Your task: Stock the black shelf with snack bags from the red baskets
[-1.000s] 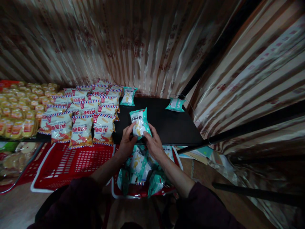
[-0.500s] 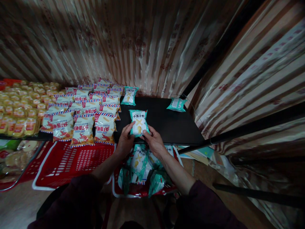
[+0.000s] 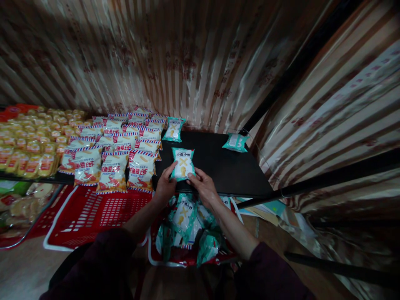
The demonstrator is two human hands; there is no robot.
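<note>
Between my two hands is a teal-and-white snack bag point(image 3: 183, 163), printed side facing up, over the front part of the black shelf point(image 3: 215, 166). My left hand point(image 3: 166, 182) grips its left edge, while my right hand point(image 3: 201, 184) pinches the lower right corner. Behind it, a matching teal bag point(image 3: 173, 129) stands at the back of the shelf, beside the red-and-white snack bags point(image 3: 114, 170). Another teal bag point(image 3: 236, 142) lies at the back right corner. Below my wrists, a red basket point(image 3: 170, 263) with a white rim holds several more teal bags point(image 3: 183, 216).
To the left stand rows of small yellow wrapped packs point(image 3: 37, 146). A second red basket point(image 3: 96, 216) sits below the shelf's front edge. Black metal bars point(image 3: 331, 164) slant across the right side, and a striped curtain point(image 3: 187, 62) hangs behind the shelf.
The view has shifted slightly, moving the scene a little right and down. Both hands keep hold of the same teal bag, which has barely moved against the shelf.
</note>
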